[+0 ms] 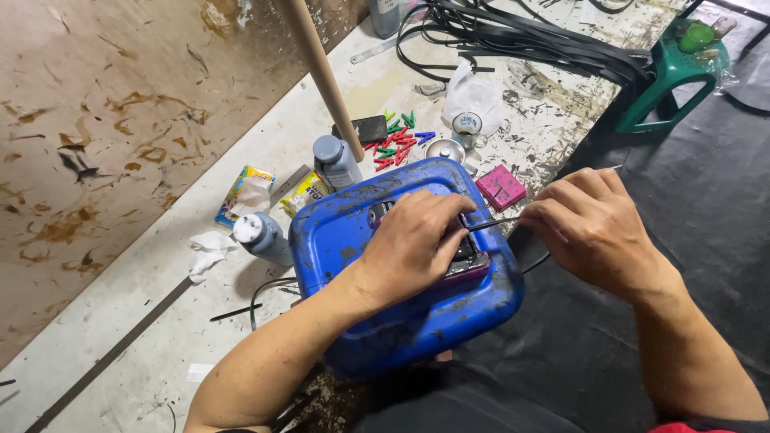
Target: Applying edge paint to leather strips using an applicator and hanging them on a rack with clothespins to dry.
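A stained blue plastic container [353, 240] lies on its side in front of me and serves as a work surface. My left hand [413, 240] presses down on a small dark cartridge-like object [469, 261] with a pink underside that rests on the container. My right hand [589, 224] pinches a thin dark tool [491, 224] whose tip points left, into the object just under my left fingers.
Two grey squeeze bottles [335, 160] [261, 234], scattered red, green and blue pegs [397, 144], a pink box [500, 187], a plastic bag [473, 96] and tissues [208, 248] lie on the white floor. A wooden pole [321, 72] leans at the back. Black straps [529, 36] and a green stool [674, 72] are far right.
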